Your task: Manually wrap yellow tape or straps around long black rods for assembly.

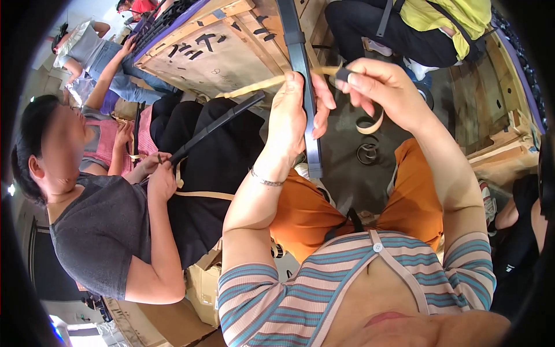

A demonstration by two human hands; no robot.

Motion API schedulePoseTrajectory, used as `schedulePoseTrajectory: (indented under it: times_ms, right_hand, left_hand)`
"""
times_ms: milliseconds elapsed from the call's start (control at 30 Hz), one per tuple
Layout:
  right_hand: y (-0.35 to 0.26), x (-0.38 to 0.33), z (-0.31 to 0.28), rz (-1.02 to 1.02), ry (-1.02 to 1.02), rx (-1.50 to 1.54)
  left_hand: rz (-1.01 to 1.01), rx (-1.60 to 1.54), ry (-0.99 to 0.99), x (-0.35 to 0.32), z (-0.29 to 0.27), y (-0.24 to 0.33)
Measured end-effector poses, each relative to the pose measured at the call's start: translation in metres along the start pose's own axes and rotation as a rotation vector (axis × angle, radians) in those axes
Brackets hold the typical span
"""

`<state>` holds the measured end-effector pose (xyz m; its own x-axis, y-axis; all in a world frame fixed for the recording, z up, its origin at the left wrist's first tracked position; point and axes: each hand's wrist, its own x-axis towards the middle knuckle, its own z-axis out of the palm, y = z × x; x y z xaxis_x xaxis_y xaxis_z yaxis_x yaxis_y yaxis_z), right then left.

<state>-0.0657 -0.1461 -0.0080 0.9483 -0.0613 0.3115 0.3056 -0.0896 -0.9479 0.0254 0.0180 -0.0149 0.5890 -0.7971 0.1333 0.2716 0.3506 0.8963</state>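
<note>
My left hand point(289, 110) is closed around a long, narrow black bar point(312, 156), its thumb along the near side and fingertips showing past the far edge. The bar stands nearly upright in view, its upper part reaching the wooden crate. A tan strip point(248, 88) runs behind or beside the left thumb toward my right hand point(381, 87). That hand pinches a small dark end piece of tape point(343, 73) between thumb and fingertips, just right of the bar. Below its fingers a tan-backed curl of tape point(371, 124) hangs loose.
To my left a seated person point(110, 225) holds a similar black bar point(217, 127). A wooden crate point(214, 52) with dark tape pieces stands ahead, another wooden crate point(480, 104) at right. Dark tape coils point(368, 151) lie on the floor. A person in yellow point(445, 20) sits opposite.
</note>
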Motion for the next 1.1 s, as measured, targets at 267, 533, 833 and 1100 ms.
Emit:
schedulePoseTrajectory:
  times_ms: [267, 533, 833, 1100]
  right_hand:
    - [0.009, 0.014, 0.002, -0.13, 0.025, 0.042]
    - [0.003, 0.014, -0.019, -0.295, 0.27, -0.14]
    - [-0.011, -0.001, -0.023, -0.049, 0.329, 0.103]
    - [-0.006, -0.007, 0.002, 0.112, 0.086, 0.188]
  left_hand:
    - [-0.081, 0.094, -0.1, -0.004, 0.011, -0.022]
    - [-0.228, 0.472, -0.176, -0.004, 0.018, -0.016]
    - [-0.205, 0.231, -0.029, -0.006, 0.011, -0.011]
    - [-0.085, 0.139, -0.01, -0.004, 0.007, -0.004]
